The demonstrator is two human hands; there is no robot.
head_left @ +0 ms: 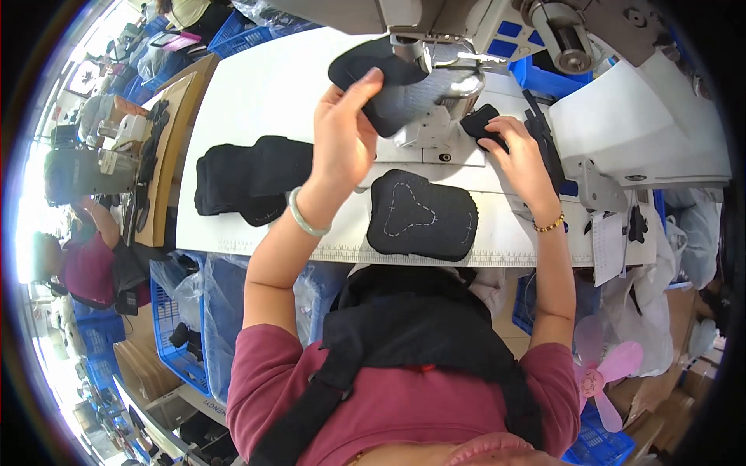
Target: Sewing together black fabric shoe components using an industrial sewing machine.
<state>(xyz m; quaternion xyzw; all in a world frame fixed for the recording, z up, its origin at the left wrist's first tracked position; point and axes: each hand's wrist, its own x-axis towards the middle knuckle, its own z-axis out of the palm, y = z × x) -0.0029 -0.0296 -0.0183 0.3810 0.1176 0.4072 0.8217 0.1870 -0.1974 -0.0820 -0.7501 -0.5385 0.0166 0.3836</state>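
Note:
At the sewing machine, my left hand grips a black padded fabric piece between thumb and fingers. Part of that piece sits under the machine head, against its metal arm. To the right, my right hand pinches a small black fabric piece on the white table. Nearer to me lies a stack of black padded pieces, its top one marked with a pale dashed outline. More black pieces are piled left of my left forearm.
A printed ruler strip runs along the near edge of the white table. Black strips lie right of my right hand. Blue crates and a pink fan are below the table. Another person works at far left.

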